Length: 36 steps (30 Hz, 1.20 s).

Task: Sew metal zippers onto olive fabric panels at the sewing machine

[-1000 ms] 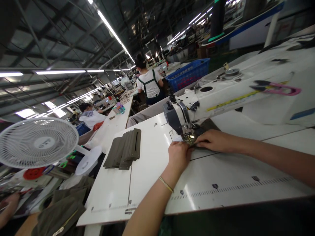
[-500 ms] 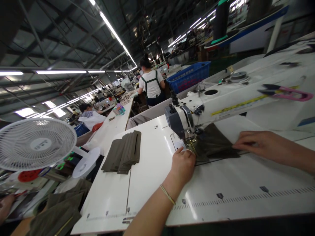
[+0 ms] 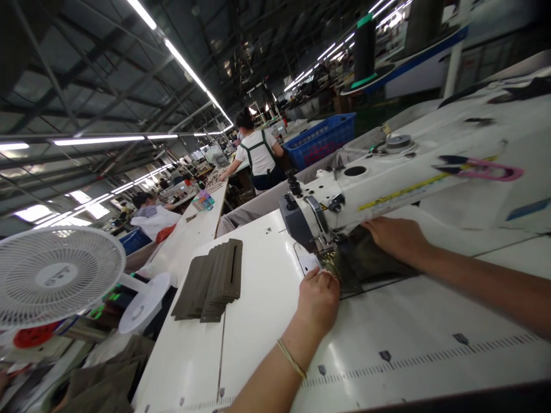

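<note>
Though apart, both hands [image 3: 318, 301] [image 3: 398, 241] on cloth [image 3: 372, 265].

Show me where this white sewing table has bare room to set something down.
Bare: the sewing table between the stack of dark pieces and the left hand, and the strip along the printed ruler. Crowded: around the needle, with both hands, the right included, and dark fabric.

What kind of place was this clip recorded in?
Most likely a garment or sewing workshop: a sewing machine with dark cloth under it, a stack of cut fabric pieces on the table, and other people at workstations beyond.
</note>
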Tool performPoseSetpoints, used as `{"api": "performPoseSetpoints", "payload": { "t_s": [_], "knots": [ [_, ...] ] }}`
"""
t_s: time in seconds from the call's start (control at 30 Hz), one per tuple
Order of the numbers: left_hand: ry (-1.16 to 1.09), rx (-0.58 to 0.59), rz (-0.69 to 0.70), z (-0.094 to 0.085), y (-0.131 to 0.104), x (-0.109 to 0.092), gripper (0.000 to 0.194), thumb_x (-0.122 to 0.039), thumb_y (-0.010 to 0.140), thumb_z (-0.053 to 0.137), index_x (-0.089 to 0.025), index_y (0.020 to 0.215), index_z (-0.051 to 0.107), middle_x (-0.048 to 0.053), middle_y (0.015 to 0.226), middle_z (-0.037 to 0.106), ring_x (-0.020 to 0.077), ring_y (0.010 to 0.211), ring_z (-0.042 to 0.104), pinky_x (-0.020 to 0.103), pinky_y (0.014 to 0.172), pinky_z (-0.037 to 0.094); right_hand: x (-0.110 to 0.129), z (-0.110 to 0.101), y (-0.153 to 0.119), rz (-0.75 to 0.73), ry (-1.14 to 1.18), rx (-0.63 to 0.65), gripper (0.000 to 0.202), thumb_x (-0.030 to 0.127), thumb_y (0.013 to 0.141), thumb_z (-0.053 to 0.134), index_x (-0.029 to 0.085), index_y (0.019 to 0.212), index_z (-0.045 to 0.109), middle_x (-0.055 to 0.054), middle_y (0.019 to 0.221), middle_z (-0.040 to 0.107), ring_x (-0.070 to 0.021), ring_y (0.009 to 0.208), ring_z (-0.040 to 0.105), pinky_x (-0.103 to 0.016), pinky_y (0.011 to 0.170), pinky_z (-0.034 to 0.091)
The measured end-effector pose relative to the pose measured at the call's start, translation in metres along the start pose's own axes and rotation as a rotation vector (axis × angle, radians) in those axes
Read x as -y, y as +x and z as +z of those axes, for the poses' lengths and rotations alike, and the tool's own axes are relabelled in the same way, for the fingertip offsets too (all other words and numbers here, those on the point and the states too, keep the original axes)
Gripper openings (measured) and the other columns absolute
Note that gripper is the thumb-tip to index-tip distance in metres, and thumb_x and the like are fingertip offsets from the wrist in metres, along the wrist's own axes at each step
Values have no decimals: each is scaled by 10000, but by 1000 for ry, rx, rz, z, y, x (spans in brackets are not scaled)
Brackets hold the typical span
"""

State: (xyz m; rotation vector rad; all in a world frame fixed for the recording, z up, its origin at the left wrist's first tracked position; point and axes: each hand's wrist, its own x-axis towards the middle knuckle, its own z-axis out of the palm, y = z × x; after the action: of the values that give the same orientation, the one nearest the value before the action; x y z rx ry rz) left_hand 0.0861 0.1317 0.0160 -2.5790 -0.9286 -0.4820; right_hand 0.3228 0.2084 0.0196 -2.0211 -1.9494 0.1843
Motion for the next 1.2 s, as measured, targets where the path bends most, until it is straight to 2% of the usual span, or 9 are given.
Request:
{"api": "performPoseSetpoints", "payload": {
  "t_s": [0.13, 0.27, 0.5, 0.6, 0.7, 0.77, 0.87, 0.97, 1.2],
  "knots": [
    [-2, -2, 4, 1, -1, -2, 173, -70, 898, 462, -129, 858, 619, 91, 869, 681, 179, 796, 674, 343, 887, 566, -7, -12, -15, 90, -101, 63, 366, 320, 1007, 302, 87, 1132, 555, -142, 898, 681, -267, 844, 663, -401, 710, 476],
    [19, 9, 21, 0, 0, -2, 177, -68, 906, 458, -124, 879, 624, 100, 887, 675, 189, 815, 675, 349, 891, 563, 0, -22, -32, 57, -126, 87, 535, 517, 982, 283, 67, 1141, 523, -198, 861, 692, -335, 829, 679, -387, 637, 455],
    [47, 59, 49, -1, 2, -1, 193, -76, 920, 464, -140, 827, 620, 90, 866, 665, 183, 791, 660, 343, 855, 569, -2, -12, -48, -158, -162, 17, 371, 298, 980, 337, 143, 1284, 484, -141, 895, 720, -306, 762, 687, -354, 577, 441],
    [53, 74, 40, -2, 3, -3, 177, -75, 912, 475, -129, 824, 620, 97, 863, 663, 183, 789, 654, 332, 848, 567, -13, -10, -44, -233, -164, -35, 295, 281, 966, 394, 181, 1171, 581, -104, 880, 719, -271, 729, 676, -335, 575, 447],
    [59, 86, 32, -3, 4, -4, 173, -66, 904, 479, -124, 815, 616, 97, 843, 658, 178, 761, 648, 318, 805, 574, -10, -13, -47, -346, -174, -128, 271, 176, 933, 387, 142, 974, 652, -137, 861, 686, -280, 773, 648, -374, 635, 471],
    [58, 90, 30, -4, 5, -5, 172, -65, 902, 481, -122, 809, 614, 91, 819, 652, 178, 751, 649, 316, 790, 577, 1, -11, -55, -449, -159, -177, 277, 153, 921, 396, 140, 913, 673, -148, 917, 678, -283, 886, 636, -412, 765, 493],
    [53, 89, 31, -5, 4, -7, 155, -79, 899, 499, -116, 807, 618, 89, 800, 650, 193, 768, 657, 329, 802, 582, 20, 4, -75, -676, -41, -232, 242, 231, 916, 489, 166, 1040, 686, -110, 1099, 686, -239, 1043, 622, -388, 932, 493],
    [34, 68, -19, -5, -1, -11, 134, -93, 909, 503, -91, 924, 636, 119, 920, 676, 214, 868, 668, 360, 887, 570, 28, 27, -91, -846, 94, -338, 352, 253, 907, 504, 99, 1194, 636, -153, 1230, 644, -251, 1124, 607, -411, 941, 525],
    [-71, -12, -108, 1, -9, -18, 187, -83, 930, 480, -89, 1022, 643, 145, 1018, 683, 242, 1014, 656, 398, 943, 567, 19, 43, -90, -935, -15, -361, 423, 34, 844, 390, 61, 1174, 653, -168, 1227, 641, -228, 1118, 622, -383, 940, 547]
  ]
}}
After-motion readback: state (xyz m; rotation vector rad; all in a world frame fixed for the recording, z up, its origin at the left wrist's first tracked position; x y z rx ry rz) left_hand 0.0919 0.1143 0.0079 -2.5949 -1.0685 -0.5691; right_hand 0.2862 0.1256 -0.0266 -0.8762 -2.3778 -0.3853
